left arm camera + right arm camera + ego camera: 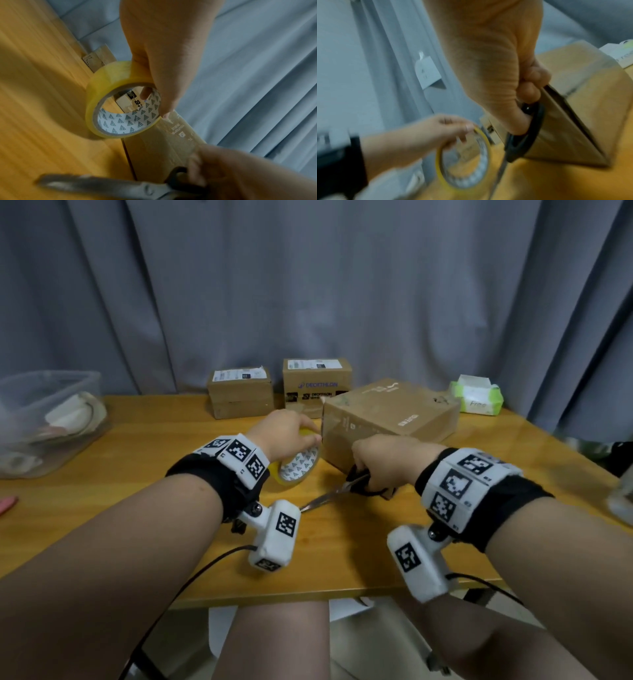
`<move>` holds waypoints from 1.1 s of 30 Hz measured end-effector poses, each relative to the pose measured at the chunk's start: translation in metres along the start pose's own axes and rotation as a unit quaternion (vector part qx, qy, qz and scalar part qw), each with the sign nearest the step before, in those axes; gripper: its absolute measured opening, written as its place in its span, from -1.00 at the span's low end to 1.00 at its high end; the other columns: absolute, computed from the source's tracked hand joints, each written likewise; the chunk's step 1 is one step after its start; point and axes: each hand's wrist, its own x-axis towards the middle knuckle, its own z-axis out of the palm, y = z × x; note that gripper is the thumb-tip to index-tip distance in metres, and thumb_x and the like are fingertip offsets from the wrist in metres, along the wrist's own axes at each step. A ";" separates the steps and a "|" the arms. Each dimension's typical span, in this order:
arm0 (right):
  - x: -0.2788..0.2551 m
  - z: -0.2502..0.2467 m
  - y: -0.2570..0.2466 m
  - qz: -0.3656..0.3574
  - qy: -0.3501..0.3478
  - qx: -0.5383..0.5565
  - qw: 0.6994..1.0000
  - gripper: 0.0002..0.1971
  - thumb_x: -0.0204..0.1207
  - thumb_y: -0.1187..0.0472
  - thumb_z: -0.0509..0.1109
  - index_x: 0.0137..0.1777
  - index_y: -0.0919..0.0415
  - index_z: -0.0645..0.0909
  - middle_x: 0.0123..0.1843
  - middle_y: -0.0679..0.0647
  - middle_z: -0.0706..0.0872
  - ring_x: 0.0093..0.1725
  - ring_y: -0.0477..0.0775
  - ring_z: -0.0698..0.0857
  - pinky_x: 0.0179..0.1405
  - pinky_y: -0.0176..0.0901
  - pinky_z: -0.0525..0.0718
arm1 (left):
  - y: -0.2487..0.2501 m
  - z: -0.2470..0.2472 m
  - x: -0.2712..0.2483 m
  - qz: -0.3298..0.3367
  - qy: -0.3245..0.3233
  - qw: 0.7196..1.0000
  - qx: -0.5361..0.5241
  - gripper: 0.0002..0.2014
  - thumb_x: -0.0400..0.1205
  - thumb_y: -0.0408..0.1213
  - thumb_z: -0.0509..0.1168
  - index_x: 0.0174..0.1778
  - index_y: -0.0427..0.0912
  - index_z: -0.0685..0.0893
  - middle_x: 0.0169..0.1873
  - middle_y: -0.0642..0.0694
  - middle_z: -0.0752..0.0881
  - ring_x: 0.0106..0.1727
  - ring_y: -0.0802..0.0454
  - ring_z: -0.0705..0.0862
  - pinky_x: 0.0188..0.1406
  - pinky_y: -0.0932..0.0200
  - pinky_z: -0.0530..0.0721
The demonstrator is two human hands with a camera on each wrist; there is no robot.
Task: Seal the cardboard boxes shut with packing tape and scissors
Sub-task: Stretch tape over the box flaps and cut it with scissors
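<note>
Grey curtains [308, 285] are backing a wooden tabletop [144, 440] carrying three cardboard boxes. Left hand [287, 433] is gripping the tape roll [298, 469] beside the large box [390, 422], apparently keeping a strip taut against its near face. Right hand [387, 460] is clenching the scissors [337, 491], blades pointing left, probably readying the cut.

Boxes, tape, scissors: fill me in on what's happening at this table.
A person is sealing the big box. The left hand grips the tape roll by the box's near corner, a clear strip running onto its side. The right hand holds the scissors, blades toward the roll, nothing being cut. Two small boxes wait behind.
</note>
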 end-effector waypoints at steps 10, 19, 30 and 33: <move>-0.019 -0.062 0.051 0.103 0.236 0.161 0.953 -0.65 0.53 -0.02 0.40 -0.30 0.27 0.61 -0.48 0.09 0.51 -0.45 0.13 0.49 -0.52 -0.16 0.38 | -0.001 0.009 -0.006 -0.004 -0.020 0.998 -0.065 -0.61 0.66 -0.03 0.26 0.37 -0.07 0.60 0.30 -0.09 0.66 0.29 -0.02 0.60 0.21 0.14 0.55; 0.056 -0.038 0.011 0.161 0.297 0.096 0.936 -0.57 0.53 -0.20 0.27 0.18 0.13 0.54 0.00 0.09 0.68 0.14 0.24 0.61 0.17 0.07 0.46 | -0.009 0.023 -0.003 -0.009 -0.002 0.989 -0.149 -0.73 0.63 -0.02 0.28 0.19 -0.04 0.62 0.08 -0.07 0.70 0.03 0.01 0.66 -0.12 0.20 0.64; 0.080 0.001 0.000 0.166 0.344 0.089 0.920 -0.51 0.45 -0.12 0.41 0.23 0.16 0.42 0.18 0.14 0.65 0.23 0.29 0.58 0.04 0.07 0.53 | -0.011 0.028 0.019 -0.096 0.036 0.961 -0.256 -0.84 0.69 -0.13 0.22 -0.05 -0.13 0.60 -0.15 -0.05 0.65 -0.17 0.12 0.59 -0.21 0.21 0.53; 0.085 -0.002 -0.002 0.162 0.333 0.037 0.928 -0.52 0.48 -0.09 0.40 0.23 0.20 0.40 0.18 0.16 0.64 0.19 0.30 0.62 0.04 0.04 0.54 | -0.012 0.027 0.027 -0.100 0.013 0.962 -0.252 -0.79 0.68 -0.18 0.22 -0.14 -0.21 0.67 -0.19 -0.17 0.66 -0.22 0.01 0.60 -0.25 0.22 0.54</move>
